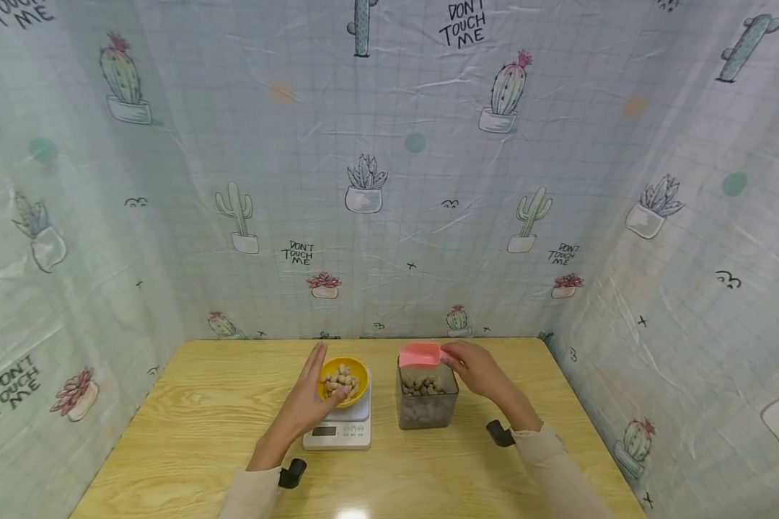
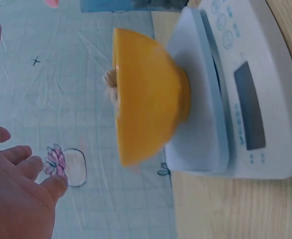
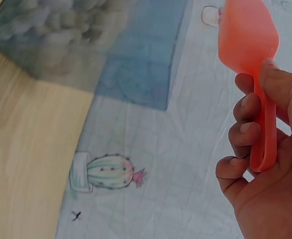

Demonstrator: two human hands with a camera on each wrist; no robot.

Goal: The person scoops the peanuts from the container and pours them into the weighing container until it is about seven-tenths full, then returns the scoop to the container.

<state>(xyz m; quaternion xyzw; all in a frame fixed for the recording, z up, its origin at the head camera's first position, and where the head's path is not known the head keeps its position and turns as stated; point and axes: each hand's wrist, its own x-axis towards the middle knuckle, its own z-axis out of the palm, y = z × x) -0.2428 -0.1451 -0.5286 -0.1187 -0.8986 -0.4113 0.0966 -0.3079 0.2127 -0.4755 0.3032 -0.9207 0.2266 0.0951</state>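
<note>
My right hand (image 1: 472, 366) grips a pink scoop (image 1: 420, 355) by its handle, with fingers curled round it in the right wrist view. The scoop is held over a see-through grey square bin (image 1: 427, 417) partly filled with tan, nut-like pieces (image 1: 423, 386). No pieces show in the scoop. On a white kitchen scale (image 1: 357, 441) stands a yellow bowl (image 2: 150, 94) of the same pieces. Beside the bowl, my left hand (image 1: 306, 404) has its fingers extended and thumb apart; the left wrist view shows a gap between hand and bowl.
Scale and bin stand side by side on a wood-grain table (image 1: 188, 425), the bin to the right. A cactus-print curtain (image 1: 389, 238) hangs behind the table and along both sides. Each wrist carries a black mount (image 1: 292, 473).
</note>
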